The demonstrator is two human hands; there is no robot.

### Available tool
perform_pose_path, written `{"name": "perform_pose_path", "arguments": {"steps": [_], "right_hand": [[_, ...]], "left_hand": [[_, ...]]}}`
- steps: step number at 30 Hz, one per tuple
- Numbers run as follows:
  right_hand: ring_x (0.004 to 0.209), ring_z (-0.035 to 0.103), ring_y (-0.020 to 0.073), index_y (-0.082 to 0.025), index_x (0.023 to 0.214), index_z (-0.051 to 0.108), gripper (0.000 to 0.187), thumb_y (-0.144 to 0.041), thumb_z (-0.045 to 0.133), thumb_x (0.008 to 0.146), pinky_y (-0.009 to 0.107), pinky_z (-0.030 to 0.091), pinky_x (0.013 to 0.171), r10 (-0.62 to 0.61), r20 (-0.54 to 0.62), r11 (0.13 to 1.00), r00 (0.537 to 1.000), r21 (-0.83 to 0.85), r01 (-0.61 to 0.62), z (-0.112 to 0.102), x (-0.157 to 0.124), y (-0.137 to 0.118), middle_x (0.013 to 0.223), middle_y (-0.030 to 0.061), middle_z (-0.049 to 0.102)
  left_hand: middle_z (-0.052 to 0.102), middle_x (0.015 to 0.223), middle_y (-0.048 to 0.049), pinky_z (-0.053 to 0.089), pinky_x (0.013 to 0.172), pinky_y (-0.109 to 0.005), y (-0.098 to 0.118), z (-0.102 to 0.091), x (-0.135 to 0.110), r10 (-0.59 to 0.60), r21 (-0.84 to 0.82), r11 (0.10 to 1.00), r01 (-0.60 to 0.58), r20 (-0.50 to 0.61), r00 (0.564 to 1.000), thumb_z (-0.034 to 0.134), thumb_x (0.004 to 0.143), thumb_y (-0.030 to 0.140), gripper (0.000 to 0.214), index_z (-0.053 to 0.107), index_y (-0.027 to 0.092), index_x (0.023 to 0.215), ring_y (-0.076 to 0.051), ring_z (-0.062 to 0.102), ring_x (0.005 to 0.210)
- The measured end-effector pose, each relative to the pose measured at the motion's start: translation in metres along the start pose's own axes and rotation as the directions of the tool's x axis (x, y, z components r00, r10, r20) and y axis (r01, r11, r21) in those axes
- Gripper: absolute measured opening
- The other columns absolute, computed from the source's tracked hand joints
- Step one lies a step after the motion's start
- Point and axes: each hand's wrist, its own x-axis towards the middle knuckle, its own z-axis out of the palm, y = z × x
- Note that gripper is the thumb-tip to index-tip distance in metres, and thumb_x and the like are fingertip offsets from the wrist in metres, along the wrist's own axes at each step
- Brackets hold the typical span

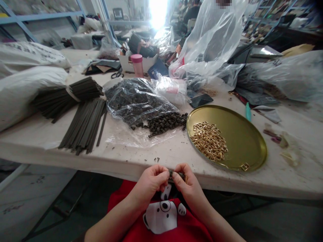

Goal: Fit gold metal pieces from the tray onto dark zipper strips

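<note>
Just off the table's front edge, my left hand and my right hand meet over a short dark strap. The left fingertips pinch one end of it. My right thumb and fingers close around the rest, where a bit of gold metal, apparently a buckle, peeks out. Fingers hide most of both pieces. Up and to the right, a round gold tray carries a heap of gold buckles, with a lone buckle at its near rim. Small dark loops spill from a clear plastic bag.
Dark strips lie on the left of the table, behind them a tied bundle and white sacks. A pink-lidded cup, a black flat piece and a large clear bag stand farther back. A teal tool lies beyond the tray.
</note>
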Motion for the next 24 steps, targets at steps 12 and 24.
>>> {"name": "perform_pose_path", "arguments": {"steps": [12, 24], "right_hand": [[0.055, 0.044, 0.0113, -0.021, 0.083, 0.043, 0.007, -0.027, 0.043, 0.084, 0.022, 0.036, 0.052, -0.166, 0.022, 0.95, 0.986, -0.263, 0.166, 0.0, -0.002, 0.001, 0.064, -0.0045, 0.045], [0.056, 0.045, 0.0114, -0.02, 0.076, 0.043, 0.007, -0.014, 0.042, 0.08, 0.022, 0.034, 0.053, -0.051, 0.274, 0.886, 0.96, -0.432, 0.17, -0.015, 0.002, -0.017, 0.062, -0.004, 0.049]], "left_hand": [[0.041, 0.046, 0.0075, 0.023, 0.041, -0.017, -0.005, -0.002, 0.0, -0.004, -0.096, 0.995, 0.004, 0.004, 1.0, 0.057, 0.067, 0.026, 0.017, 0.046, 0.015, 0.061, -0.004, 0.031, 0.041], [0.041, 0.045, 0.0083, 0.024, 0.04, -0.015, -0.011, 0.007, -0.007, 0.001, -0.021, 1.0, -0.003, -0.093, 0.996, 0.055, 0.068, 0.026, 0.015, 0.046, 0.015, 0.063, -0.004, 0.032, 0.041]]}}
